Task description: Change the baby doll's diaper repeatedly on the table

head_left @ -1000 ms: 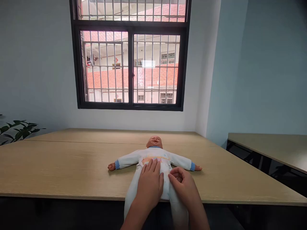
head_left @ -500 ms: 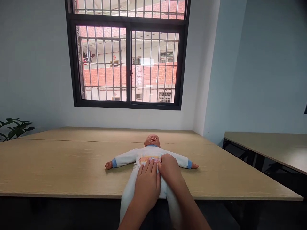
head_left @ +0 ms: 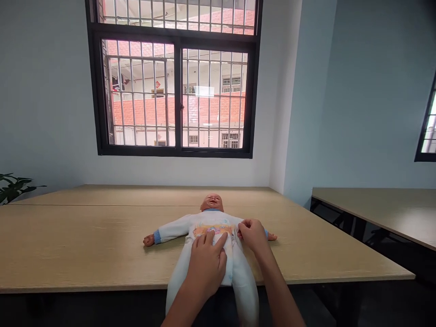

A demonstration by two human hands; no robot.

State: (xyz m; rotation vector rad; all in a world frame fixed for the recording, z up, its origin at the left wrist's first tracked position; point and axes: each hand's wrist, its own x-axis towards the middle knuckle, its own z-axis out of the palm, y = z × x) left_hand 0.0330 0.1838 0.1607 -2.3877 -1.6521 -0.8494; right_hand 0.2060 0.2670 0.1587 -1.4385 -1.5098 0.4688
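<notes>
A baby doll (head_left: 211,202) lies on its back on the wooden table, arms spread and legs hanging over the front edge. It wears a white top (head_left: 204,221) with blue cuffs and a colourful printed band, and pale trousers (head_left: 243,281). My left hand (head_left: 207,259) rests palm down on the doll's belly, fingers stretched and the index finger apart. At the doll's side, on the right of the picture, my right hand (head_left: 254,236) pinches the edge of the top between thumb and finger. Its fingertips partly hide the cloth they hold.
The wooden table (head_left: 85,245) reaches back to the wall under a barred window (head_left: 177,95). A second table (head_left: 371,204) stands to the right across a gap. Plant leaves (head_left: 15,186) show at the left edge.
My right hand has moved right, from the middle of the doll's belly to its side. My left hand stays on the belly, its index finger now spread away. The view has shifted slightly.
</notes>
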